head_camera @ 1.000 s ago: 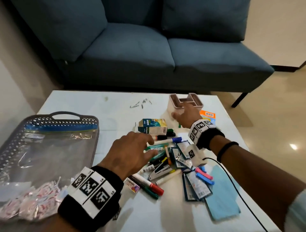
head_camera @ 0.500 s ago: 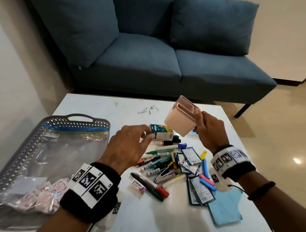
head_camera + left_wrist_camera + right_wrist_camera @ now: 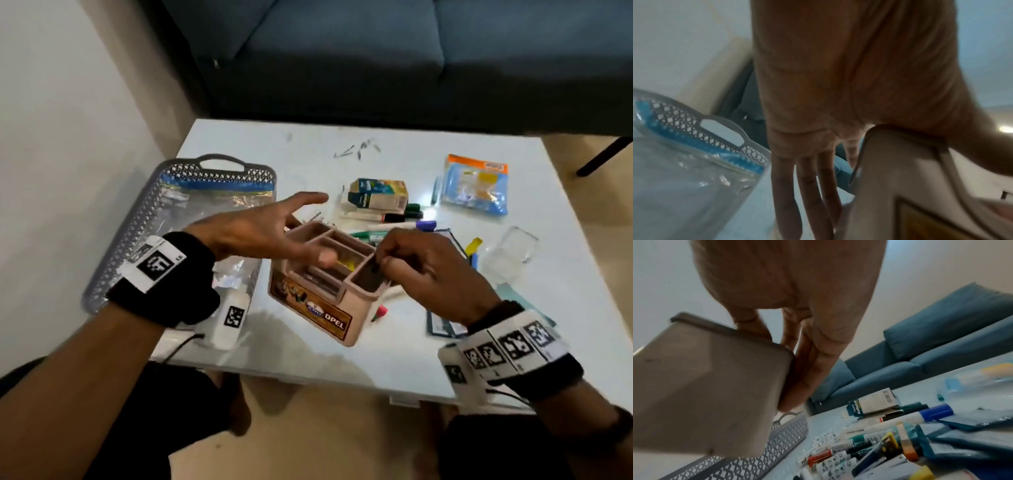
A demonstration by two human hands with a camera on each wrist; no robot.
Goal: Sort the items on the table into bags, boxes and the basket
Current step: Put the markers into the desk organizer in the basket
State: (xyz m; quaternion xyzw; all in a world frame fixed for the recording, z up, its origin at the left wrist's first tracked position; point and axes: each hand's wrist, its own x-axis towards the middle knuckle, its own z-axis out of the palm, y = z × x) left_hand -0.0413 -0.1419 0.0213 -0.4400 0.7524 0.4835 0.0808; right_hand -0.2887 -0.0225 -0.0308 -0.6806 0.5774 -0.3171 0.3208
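Note:
A pink compartment box (image 3: pixel 318 310) with an "OPEL" label hangs tilted above the table's near middle, open side up. My right hand (image 3: pixel 421 267) pinches its right rim, fingers curled into a corner compartment; the right wrist view shows those fingers (image 3: pixel 760 327) over the rim of the box (image 3: pixel 705 386). My left hand (image 3: pixel 270 233) lies against the box's left side with straight fingers and its thumb across the top. In the left wrist view the fingers (image 3: pixel 785 186) point down beside the box wall (image 3: pixel 890 170). Something yellow lies in one compartment.
A grey basket (image 3: pixel 219 161) with a zip bag (image 3: pixel 205 212) stands at the left. Markers (image 3: pixel 387 228), a small carton (image 3: pixel 376 195), card sleeves (image 3: pixel 442 325), a blue-orange packet (image 3: pixel 474 188) and a clear plastic box (image 3: pixel 510 253) lie on the white table (image 3: pixel 376 359). A blue sofa (image 3: pixel 376 51) stands behind.
My right hand lifted the pink box from the far side of the table, brought it nearer and turned it open side up. My left hand left the marker pile and met the box.

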